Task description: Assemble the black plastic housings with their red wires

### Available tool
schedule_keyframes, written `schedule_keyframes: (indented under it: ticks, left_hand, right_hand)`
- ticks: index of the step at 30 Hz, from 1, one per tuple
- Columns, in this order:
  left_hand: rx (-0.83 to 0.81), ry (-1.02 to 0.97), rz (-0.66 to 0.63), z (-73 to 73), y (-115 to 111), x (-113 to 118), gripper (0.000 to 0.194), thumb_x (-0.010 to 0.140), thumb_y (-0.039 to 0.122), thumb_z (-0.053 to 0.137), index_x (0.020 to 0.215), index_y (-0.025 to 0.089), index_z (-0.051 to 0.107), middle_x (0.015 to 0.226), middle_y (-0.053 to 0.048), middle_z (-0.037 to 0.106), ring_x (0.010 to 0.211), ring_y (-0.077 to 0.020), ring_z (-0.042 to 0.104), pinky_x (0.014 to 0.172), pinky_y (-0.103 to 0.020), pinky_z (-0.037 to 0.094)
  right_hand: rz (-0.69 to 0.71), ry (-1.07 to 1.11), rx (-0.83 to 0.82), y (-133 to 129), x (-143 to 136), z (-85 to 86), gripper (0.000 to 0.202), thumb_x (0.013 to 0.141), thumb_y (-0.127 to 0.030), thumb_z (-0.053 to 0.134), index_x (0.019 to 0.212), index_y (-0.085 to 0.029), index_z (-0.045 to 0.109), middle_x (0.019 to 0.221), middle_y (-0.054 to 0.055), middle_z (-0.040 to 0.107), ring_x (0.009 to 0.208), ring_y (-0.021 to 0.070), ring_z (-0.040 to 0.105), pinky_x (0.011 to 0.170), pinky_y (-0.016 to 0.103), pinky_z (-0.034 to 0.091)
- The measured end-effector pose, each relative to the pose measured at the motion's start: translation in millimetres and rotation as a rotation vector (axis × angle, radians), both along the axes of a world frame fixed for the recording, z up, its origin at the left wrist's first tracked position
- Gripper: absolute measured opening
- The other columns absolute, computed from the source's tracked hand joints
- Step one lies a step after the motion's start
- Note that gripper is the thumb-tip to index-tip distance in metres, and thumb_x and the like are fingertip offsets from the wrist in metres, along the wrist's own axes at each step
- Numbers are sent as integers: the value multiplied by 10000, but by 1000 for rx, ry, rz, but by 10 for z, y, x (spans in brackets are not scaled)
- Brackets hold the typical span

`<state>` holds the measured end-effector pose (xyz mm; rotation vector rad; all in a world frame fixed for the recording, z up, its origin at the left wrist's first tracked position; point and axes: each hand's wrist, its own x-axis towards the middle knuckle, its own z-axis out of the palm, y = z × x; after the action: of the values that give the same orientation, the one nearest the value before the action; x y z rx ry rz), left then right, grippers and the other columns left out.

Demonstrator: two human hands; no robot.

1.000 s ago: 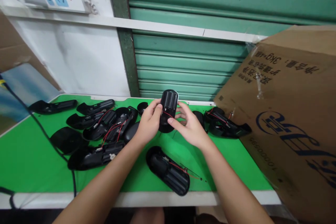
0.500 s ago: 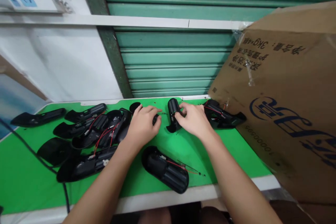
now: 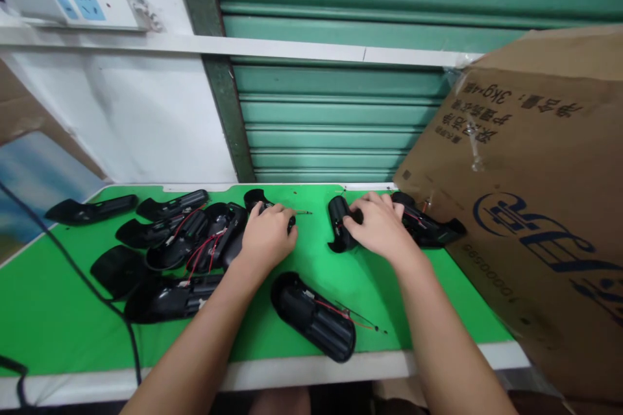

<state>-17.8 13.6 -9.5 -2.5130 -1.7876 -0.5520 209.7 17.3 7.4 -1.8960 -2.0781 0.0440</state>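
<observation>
My left hand (image 3: 268, 233) is curled over a black housing (image 3: 254, 198) near the back middle of the green table top; a thin wire end sticks out past its fingers. My right hand (image 3: 377, 224) pinches the side of another black housing (image 3: 339, 220), which has its rounded end toward the back. Between my forearms lies an open black housing (image 3: 314, 318) with red and black wires. Several black housings (image 3: 180, 237) with red wires are heaped to the left. More black parts (image 3: 431, 224) lie just right of my right hand.
A large cardboard box (image 3: 549, 207) borders the table on the right. Black cable (image 3: 73, 262) crosses the left side. Behind are a green shutter (image 3: 331, 120) and a power socket (image 3: 87, 5) on the white wall. The table's white front edge (image 3: 379, 363) runs below.
The view has shifted, so most things appear farther right. My right hand and its housing have moved slightly right, away from my left hand, which stays curled over its housing.
</observation>
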Motion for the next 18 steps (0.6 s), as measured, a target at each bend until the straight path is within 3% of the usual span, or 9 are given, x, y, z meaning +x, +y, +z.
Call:
schedule_keyframes:
  ticks: [3,5,6,8,10,12,15,18]
  left_hand:
    - [-36,14,75,29,1,-17,332,933,286,517,1162,175,731,1154,-135,753,1116,-324,686,1155,-566,350]
    - [-47,8,95,49,10,-29,332,947,290,505,1157,164,729,1156,-135,753,1119,-321,686,1150,-555,358]
    - [-48,0,98,57,19,-38,329,951,290,501,1153,163,728,1158,-134,752,1121,-321,686,1148,-552,360]
    - [-48,-29,96,65,43,-61,316,957,274,496,1143,166,726,1156,-128,754,1127,-318,684,1151,-551,356]
    - [-39,-83,77,68,71,-91,302,959,246,489,1136,172,722,1152,-115,756,1129,-310,683,1161,-553,343]
    - [-3,-167,42,73,94,-118,294,956,215,484,1130,168,716,1146,-108,757,1120,-301,682,1160,-547,345]
    - [67,-387,-44,88,107,-132,283,919,173,503,1109,149,710,1093,-112,762,1057,-276,692,1068,-475,447]
    - [23,-772,-115,118,98,-104,260,853,150,536,1041,147,716,976,-95,760,934,-224,704,912,-371,531]
  right_hand:
    - [46,30,163,-22,14,52,249,897,-347,574,1025,-189,717,1164,147,647,1120,361,525,884,467,367]
    - [145,136,231,-112,-51,141,234,922,-351,556,1028,-189,688,1083,119,666,1044,306,575,857,413,394]
    - [226,200,194,-186,-102,191,227,929,-376,562,1012,-197,675,1009,92,673,961,266,600,815,375,410]
    - [409,266,-41,-377,-225,269,277,898,-491,633,984,-229,660,880,35,667,792,207,604,709,318,416]
    - [505,161,-278,-575,-355,288,467,749,-626,765,1004,-248,666,874,27,681,796,230,616,702,325,427]
    - [513,14,-432,-722,-477,250,744,581,-714,841,1109,-220,664,943,78,711,886,312,645,780,394,464]
    - [537,-86,-550,-808,-629,164,1003,525,-652,897,1324,-134,585,1131,181,715,1068,414,646,984,523,437]
    - [567,-106,-560,-802,-713,145,797,629,-450,866,1297,-113,592,1140,192,719,1084,411,660,1044,552,407]
